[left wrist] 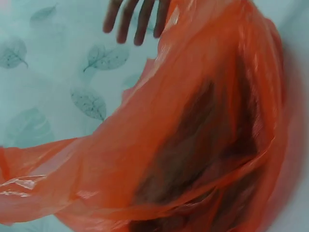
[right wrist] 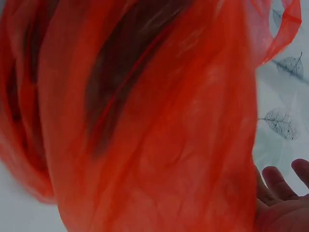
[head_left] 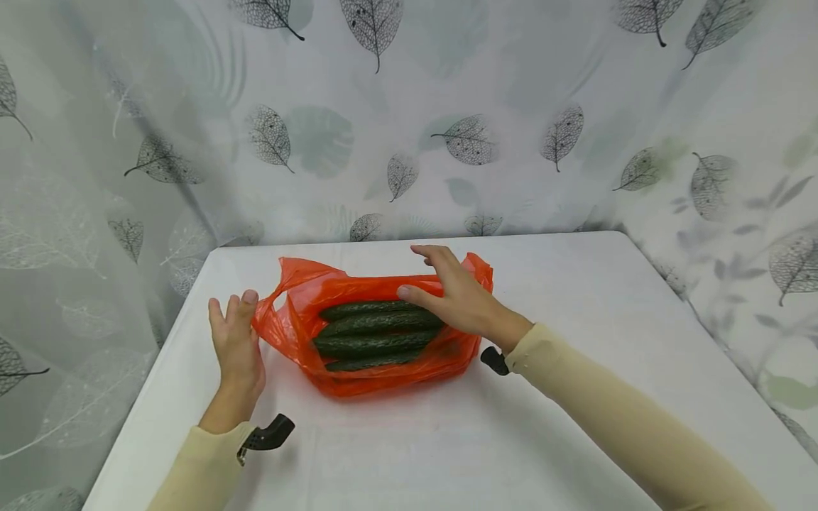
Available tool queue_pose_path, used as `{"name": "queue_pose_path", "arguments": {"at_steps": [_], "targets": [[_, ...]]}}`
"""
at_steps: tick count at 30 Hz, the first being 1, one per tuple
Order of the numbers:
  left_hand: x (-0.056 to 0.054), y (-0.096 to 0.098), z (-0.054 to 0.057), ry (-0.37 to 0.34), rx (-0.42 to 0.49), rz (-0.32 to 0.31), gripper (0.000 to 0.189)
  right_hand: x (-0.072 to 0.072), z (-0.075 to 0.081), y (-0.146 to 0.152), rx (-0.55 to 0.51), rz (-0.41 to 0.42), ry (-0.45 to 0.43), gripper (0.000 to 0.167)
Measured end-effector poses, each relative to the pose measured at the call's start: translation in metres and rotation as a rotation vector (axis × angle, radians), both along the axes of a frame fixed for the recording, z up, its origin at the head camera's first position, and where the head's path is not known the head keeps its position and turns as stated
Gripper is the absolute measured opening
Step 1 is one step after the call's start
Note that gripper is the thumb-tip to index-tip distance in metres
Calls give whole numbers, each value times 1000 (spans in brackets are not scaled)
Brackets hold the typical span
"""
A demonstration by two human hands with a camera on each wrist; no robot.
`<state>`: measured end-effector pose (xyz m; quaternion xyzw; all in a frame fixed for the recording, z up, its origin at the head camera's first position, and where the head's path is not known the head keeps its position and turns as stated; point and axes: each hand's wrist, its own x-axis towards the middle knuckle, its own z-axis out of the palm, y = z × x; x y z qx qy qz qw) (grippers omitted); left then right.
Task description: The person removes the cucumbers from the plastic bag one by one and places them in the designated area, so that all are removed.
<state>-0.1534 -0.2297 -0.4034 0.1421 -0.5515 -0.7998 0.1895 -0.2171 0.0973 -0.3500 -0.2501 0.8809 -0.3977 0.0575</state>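
A red plastic bag (head_left: 383, 383) lies on the white table with its mouth spread open. Several dark green cucumbers (head_left: 377, 344) rest side by side inside it; through the red film they look like dark shapes in both wrist views. At the bag's left end, beside its loose handle (head_left: 271, 326), my left hand (head_left: 239, 348) is raised with fingers extended; whether it touches the film I cannot tell. Over the bag's right part reaches my right hand (head_left: 456, 291), fingers and thumb spread, holding nothing and hiding the right ends of some cucumbers.
The white table (head_left: 396, 454) extends around the bag on all sides. Behind it hangs a pale curtain (head_left: 434, 191) printed with leaves. A black wrist device (head_left: 271, 433) juts from the left sleeve, another (head_left: 494, 360) from the right.
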Motion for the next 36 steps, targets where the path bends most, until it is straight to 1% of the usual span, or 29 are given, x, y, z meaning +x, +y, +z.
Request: {"name": "queue_pose_path", "arguments": {"at_steps": [3,6,8,10,13,14,17,20,23,26,32,36], "targets": [[2,7,-2,7,78,-21,101,1,0,-4,-57,-10,-57,79],[4,15,-4,5,84,-38,102,2,0,-8,-107,-21,-103,76],[5,20,-6,-25,65,-43,103,2,0,-12,-124,-28,-131,74],[6,24,-9,-70,22,-47,103,2,-1,-17,-124,-43,-170,75],[8,30,-14,-113,-19,-49,101,3,-3,-23,-153,-36,-251,73],[9,32,-16,-116,-31,-51,98,3,-5,-25,-163,-29,-278,73],[10,37,-21,-91,-34,-56,89,3,-8,-31,-192,-3,-349,69],[11,41,-26,-72,-37,-64,79,3,-13,-35,-138,8,-351,65],[12,44,-30,-73,-48,-69,75,2,-18,-39,-71,14,-325,61],[13,45,-33,-81,-57,-75,72,1,-24,-41,-35,28,-309,57],[13,49,-35,-88,-78,-87,70,0,-35,-44,25,67,-303,53],[15,52,-35,-84,-93,-97,69,2,-39,-44,56,91,-298,52]]}}
